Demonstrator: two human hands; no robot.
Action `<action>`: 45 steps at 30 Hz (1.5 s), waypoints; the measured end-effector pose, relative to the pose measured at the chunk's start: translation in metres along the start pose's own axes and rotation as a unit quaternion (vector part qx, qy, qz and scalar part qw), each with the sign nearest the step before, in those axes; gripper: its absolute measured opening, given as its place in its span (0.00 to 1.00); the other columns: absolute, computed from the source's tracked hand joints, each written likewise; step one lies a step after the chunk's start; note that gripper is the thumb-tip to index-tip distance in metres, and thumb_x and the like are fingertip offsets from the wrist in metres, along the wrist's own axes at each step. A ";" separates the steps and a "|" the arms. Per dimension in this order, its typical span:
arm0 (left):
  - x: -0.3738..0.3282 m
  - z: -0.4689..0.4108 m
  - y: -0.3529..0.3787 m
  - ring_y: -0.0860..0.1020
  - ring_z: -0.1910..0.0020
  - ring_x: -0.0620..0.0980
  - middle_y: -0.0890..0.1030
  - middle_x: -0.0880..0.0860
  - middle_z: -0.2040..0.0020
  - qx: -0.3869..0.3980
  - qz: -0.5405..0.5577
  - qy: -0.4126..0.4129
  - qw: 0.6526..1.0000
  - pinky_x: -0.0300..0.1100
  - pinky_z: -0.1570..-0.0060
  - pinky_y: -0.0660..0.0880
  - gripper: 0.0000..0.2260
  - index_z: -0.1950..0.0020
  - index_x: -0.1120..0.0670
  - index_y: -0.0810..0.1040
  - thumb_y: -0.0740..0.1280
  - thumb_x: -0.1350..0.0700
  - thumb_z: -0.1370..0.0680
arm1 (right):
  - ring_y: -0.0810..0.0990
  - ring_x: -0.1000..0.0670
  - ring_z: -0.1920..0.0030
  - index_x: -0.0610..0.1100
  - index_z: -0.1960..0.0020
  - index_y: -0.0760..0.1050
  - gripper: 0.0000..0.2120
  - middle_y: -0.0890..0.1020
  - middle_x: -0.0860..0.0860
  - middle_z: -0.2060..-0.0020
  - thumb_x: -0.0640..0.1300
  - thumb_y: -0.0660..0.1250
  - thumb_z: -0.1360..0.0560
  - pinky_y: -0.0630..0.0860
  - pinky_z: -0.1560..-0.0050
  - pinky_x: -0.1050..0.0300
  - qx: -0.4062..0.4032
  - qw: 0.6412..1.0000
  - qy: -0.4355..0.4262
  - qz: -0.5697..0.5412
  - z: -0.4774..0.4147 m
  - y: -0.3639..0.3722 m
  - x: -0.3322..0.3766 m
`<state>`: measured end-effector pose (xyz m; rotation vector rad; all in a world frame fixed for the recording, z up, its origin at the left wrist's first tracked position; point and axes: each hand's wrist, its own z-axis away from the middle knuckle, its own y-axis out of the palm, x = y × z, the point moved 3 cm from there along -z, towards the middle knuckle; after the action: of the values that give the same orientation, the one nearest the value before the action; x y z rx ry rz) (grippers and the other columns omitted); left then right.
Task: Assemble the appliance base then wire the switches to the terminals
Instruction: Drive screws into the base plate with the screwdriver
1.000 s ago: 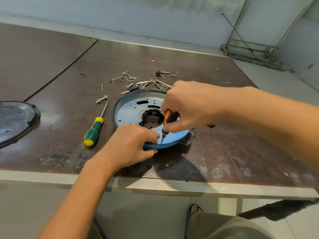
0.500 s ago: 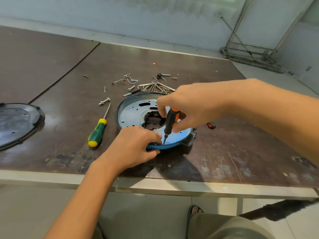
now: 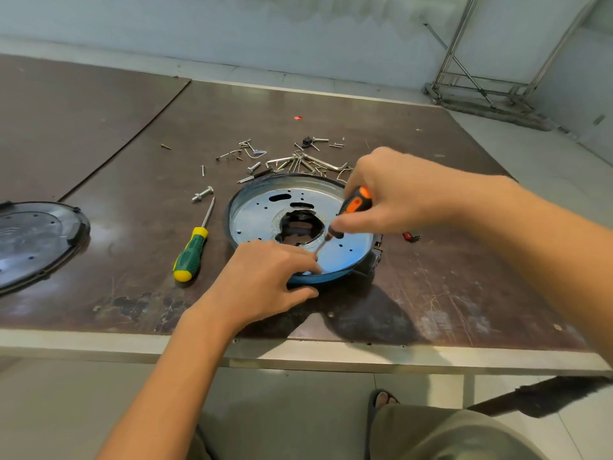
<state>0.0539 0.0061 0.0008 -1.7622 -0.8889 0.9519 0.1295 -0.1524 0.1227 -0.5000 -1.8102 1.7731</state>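
a: what do we see first?

b: we look down on a wide dark brown table point(image 3: 126, 234), scuffed near its front edge. at our far left a black round cover point(image 3: 33, 240) lies flat, partly cut off by the edge of our view.

a: and where is the thing we are working on?

b: the appliance base point(image 3: 262, 214), a shallow round metal pan with a blue-tinted rim and a ragged hole in its middle, sits on the table near the front edge, about midway across.

a: what are our hands doing?

b: our left hand point(image 3: 265, 280) grips the near rim of the base, thumb along the outside, fingers curled over onto the plate. our right hand point(image 3: 398, 197) reaches in from the right, closed round an orange and black screwdriver point(image 3: 355, 202). the tool is tilted, its tip down on the plate just beside our left fingertips.

a: and the smaller things?

b: a green and yellow screwdriver point(image 3: 189, 257) lies just left of the base, handle towards us, with a bolt point(image 3: 202, 194) near its tip. behind the base is a scatter of loose screws point(image 3: 298, 161) and bent metal bits. a small red part point(image 3: 411, 236) lies just right of the base; we cannot tell what it is.
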 end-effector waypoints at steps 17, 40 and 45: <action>0.029 0.010 -0.031 0.78 0.41 0.42 0.76 0.31 0.36 0.135 -0.095 -0.128 0.978 0.47 0.49 0.81 0.14 0.49 0.40 0.82 0.69 0.34 0.28 | 0.87 0.48 0.63 0.58 0.47 0.80 0.16 0.82 0.49 0.56 0.39 0.61 0.19 0.78 0.73 0.57 -0.345 0.783 0.232 -0.462 0.042 0.120 -0.061; -0.013 -0.009 -0.015 0.72 0.36 0.43 0.74 0.38 0.35 0.103 -0.067 -0.130 0.984 0.44 0.30 0.65 0.22 0.30 0.40 0.68 0.62 0.38 0.23 | 0.80 0.54 0.42 0.60 0.32 0.69 0.21 0.74 0.56 0.41 0.42 0.65 0.20 0.79 0.42 0.51 -0.293 0.831 0.205 -0.427 0.017 0.165 -0.047; -0.026 -0.022 0.004 0.73 0.44 0.46 0.75 0.43 0.41 0.024 -0.133 -0.130 0.982 0.41 0.48 0.72 0.15 0.37 0.43 0.75 0.61 0.40 0.21 | 0.74 0.65 0.42 0.60 0.31 0.69 0.21 0.75 0.58 0.43 0.43 0.65 0.20 0.72 0.49 0.76 -0.288 0.855 0.194 -0.386 0.014 0.164 -0.044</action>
<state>0.0624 -0.0257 0.0090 -1.4527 -1.2239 1.0285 0.1368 -0.1806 -0.0457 -0.2493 -1.8417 0.5345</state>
